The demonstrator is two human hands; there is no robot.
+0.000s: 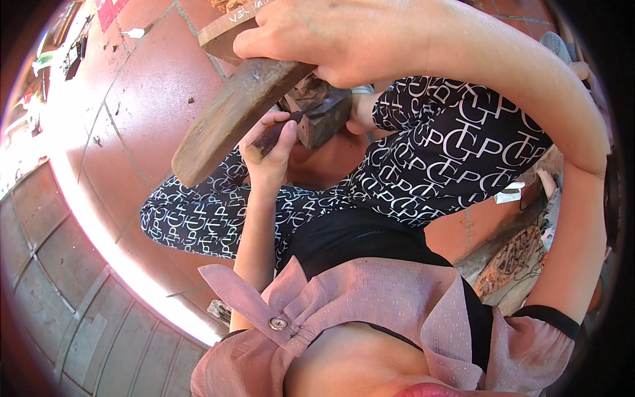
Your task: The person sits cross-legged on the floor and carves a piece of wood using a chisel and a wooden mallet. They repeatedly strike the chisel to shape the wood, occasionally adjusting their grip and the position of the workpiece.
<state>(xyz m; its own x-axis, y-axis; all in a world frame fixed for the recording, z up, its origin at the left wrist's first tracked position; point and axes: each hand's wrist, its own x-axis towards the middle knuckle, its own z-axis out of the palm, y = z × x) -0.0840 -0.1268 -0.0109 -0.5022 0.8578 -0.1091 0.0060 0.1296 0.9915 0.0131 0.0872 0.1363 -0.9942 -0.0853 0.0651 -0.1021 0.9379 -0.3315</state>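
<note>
My left hand point(268, 149) is closed around the dark handle of a chisel point(270, 137), its far end against a dark carved wooden block point(329, 124). The block stands on the floor between my legs, close to a bare foot point(361, 114). Above it, my right hand point(331, 40) grips a long, worn wooden mallet point(231, 122). The mallet slants down to the left, over my left hand, and hides part of the block. Its gripped end is covered by my right hand.
A wooden board point(221, 36) with handwriting lies beyond my right hand. Red tiles point(145, 86) with small chips spread at the left. A carved wooden piece point(509, 261) rests at the right, near another person's arm point(546, 182). My patterned trouser legs point(450, 145) frame the work.
</note>
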